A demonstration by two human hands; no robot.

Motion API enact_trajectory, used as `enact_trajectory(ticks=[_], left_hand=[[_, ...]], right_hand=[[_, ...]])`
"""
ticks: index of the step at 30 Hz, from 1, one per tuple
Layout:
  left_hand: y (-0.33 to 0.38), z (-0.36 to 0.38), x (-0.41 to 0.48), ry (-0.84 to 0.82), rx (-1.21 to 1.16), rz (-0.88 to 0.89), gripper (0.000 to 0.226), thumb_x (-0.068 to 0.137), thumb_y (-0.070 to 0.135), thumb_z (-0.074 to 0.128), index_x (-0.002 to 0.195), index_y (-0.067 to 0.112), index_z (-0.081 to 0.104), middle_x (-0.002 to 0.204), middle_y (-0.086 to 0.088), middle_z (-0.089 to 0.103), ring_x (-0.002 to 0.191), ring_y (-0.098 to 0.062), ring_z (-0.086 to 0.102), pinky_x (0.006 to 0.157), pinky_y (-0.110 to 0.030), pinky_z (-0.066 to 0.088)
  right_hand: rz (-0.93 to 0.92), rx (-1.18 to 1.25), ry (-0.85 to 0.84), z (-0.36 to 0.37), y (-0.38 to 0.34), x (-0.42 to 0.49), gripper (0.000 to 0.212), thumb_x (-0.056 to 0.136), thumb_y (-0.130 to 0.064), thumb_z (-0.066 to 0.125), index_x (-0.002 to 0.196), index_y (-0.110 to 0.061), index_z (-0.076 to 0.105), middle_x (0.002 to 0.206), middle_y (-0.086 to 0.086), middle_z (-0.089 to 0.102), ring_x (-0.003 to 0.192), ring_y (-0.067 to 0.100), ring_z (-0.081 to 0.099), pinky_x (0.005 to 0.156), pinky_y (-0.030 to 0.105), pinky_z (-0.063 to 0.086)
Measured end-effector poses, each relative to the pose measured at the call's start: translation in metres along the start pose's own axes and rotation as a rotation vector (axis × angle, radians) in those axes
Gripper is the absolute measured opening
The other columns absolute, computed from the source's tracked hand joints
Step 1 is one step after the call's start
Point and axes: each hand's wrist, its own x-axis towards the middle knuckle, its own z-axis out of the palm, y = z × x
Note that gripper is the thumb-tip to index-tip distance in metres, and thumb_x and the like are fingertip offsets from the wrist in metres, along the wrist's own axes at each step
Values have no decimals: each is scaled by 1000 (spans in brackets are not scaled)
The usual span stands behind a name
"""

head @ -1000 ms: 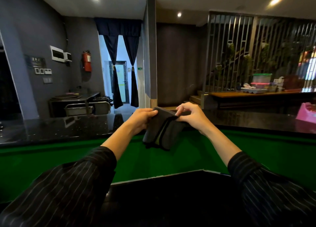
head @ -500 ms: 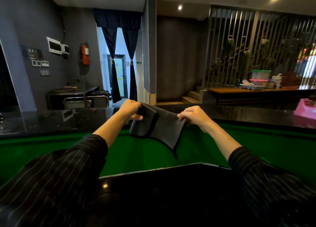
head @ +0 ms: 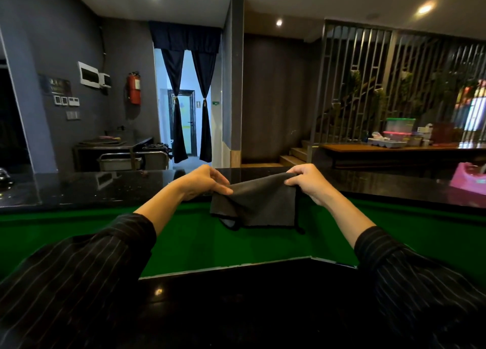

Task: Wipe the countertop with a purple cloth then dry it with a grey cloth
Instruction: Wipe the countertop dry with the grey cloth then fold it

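Observation:
A grey cloth [head: 257, 204] with a dark hem hangs in the air, spread flat between my two hands, above a green surface [head: 184, 243]. My left hand [head: 202, 181] pinches its upper left corner. My right hand [head: 310, 181] pinches its upper right corner. The black glossy countertop [head: 79, 190] runs across behind the cloth, and another black counter section [head: 249, 296] lies near me at the bottom. No purple cloth is in view.
A pink plastic object [head: 468, 177] sits on the countertop at far right. A metal bell [head: 5, 176] stands at far left. Behind are a steel trolley [head: 121, 159], a pillar [head: 232, 85] and a wooden table [head: 394, 147] with containers.
The cloth went from folded and bunched between my hands to spread open. My hands moved apart, each holding a top corner, and the cloth now hangs flat.

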Motion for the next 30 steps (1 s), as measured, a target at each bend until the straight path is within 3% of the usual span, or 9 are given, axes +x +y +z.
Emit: enact_trajectory(ticks=[3, 5, 8, 12, 14, 17, 21, 25, 30], left_hand=[[-7, -11, -5, -102, 204, -15, 35, 70, 0, 76, 103, 10, 70, 102, -9, 68, 100, -25, 61, 93, -38, 50], [-12, -16, -8, -76, 357, -35, 29, 69, -3, 73, 95, 11, 72, 95, -4, 69, 92, -22, 62, 83, -33, 52], [-16, -22, -10, 45, 609, 12, 21, 70, 0, 73, 89, 7, 75, 93, -7, 70, 81, -17, 59, 69, -23, 45], [-20, -25, -11, 296, 665, 104, 21, 76, -1, 65, 86, 12, 77, 88, -4, 70, 75, -18, 59, 71, -31, 51], [-18, -20, -13, 424, 593, 128, 26, 83, 1, 56, 89, 16, 77, 82, 1, 64, 71, -16, 57, 68, -30, 49], [-16, -9, -10, 299, 107, 103, 25, 86, -4, 54, 83, 12, 74, 81, -6, 69, 76, -18, 65, 78, -33, 57], [-7, 10, -10, 138, -252, 129, 21, 89, -3, 51, 89, 4, 71, 94, -11, 69, 91, -23, 66, 87, -35, 54], [9, 25, -6, 74, -428, 115, 16, 82, 9, 61, 89, 0, 72, 94, -16, 67, 87, -24, 63, 83, -34, 50], [16, 28, -3, -50, -330, 153, 23, 79, -12, 55, 86, 7, 64, 83, -11, 65, 83, -23, 63, 82, -34, 53]], right_hand=[[40, 62, 99, -8, 5, 4, 19, 80, 3, 61, 76, -14, 69, 90, 13, 67, 98, 32, 63, 90, 45, 53], [77, 225, 66, -13, 3, 2, 23, 79, 8, 55, 70, -11, 65, 87, 15, 65, 95, 35, 61, 86, 44, 52], [110, 527, -173, -22, -3, -8, 25, 82, 7, 44, 68, -9, 58, 80, 11, 57, 81, 26, 58, 71, 36, 50], [54, 595, -647, -28, -11, -25, 20, 87, 2, 42, 77, -8, 57, 81, 10, 57, 80, 22, 57, 74, 34, 48], [46, 554, -849, -27, -20, -32, 15, 87, 4, 44, 84, -5, 56, 84, 12, 59, 83, 23, 59, 75, 31, 52], [8, 305, -1011, -19, -37, -35, 14, 88, 5, 51, 92, -5, 59, 91, 9, 64, 89, 19, 63, 78, 29, 53], [-311, -269, -647, 10, -51, -26, 18, 84, 3, 63, 90, -13, 69, 89, 4, 65, 87, 15, 59, 84, 33, 45], [-559, -378, -384, 33, -52, -30, 24, 78, 2, 69, 84, -19, 76, 83, -6, 69, 80, 2, 62, 77, 19, 48], [-616, -414, -185, 44, -40, -30, 12, 80, -3, 71, 83, -14, 75, 121, 4, 56, 117, 12, 51, 93, 26, 42]])
